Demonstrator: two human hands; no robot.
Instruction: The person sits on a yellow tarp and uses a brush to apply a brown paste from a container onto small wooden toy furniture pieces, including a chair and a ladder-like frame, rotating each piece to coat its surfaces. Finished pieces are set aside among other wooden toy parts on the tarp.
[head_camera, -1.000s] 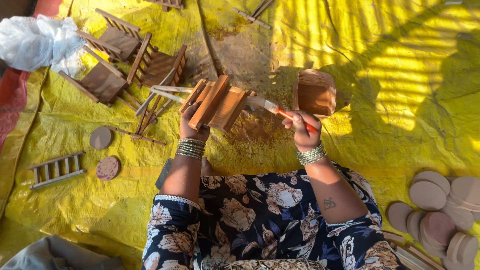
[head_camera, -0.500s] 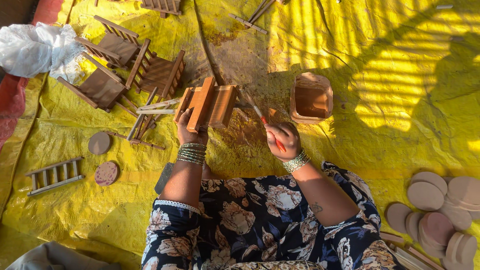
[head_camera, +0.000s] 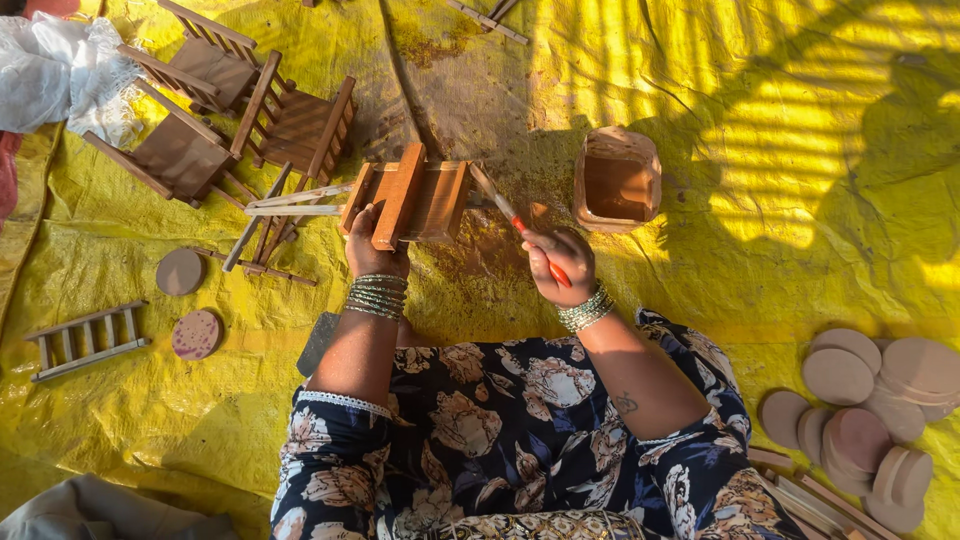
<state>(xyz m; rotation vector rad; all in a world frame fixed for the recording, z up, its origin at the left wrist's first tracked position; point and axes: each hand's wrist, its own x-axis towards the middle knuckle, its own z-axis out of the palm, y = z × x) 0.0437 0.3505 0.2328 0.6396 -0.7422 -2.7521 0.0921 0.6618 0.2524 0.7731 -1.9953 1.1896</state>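
The small wooden chair (head_camera: 408, 200) is held above the yellow tarp (head_camera: 800, 200), near the centre of the view, tilted with its slatted parts facing up. The left hand (head_camera: 372, 245) grips it from below, fingers closed around the lower edge of the frame. Stacked bangles (head_camera: 376, 296) sit on that wrist.

The right hand (head_camera: 560, 265) is pinched around a paintbrush (head_camera: 510, 215) with an orange-red handle. The brush runs up and to the left, and its tip touches the right side of the small wooden chair.

Just to the right of the brush stands a square brown container (head_camera: 617, 180), open at the top, resting on the tarp. The tarp beneath the work area shows brown stains.

To the upper left lie three finished brown chairs (head_camera: 230, 110), close together, with loose wooden sticks (head_camera: 290, 200) beside them. Further left are a white plastic bag (head_camera: 55, 75), two round wooden discs (head_camera: 188, 300) and a small ladder-shaped piece (head_camera: 88, 340).

At the lower right, well apart from the hands, lies a pile of round wooden discs (head_camera: 865, 400). The person wears a dark floral garment (head_camera: 500, 440).
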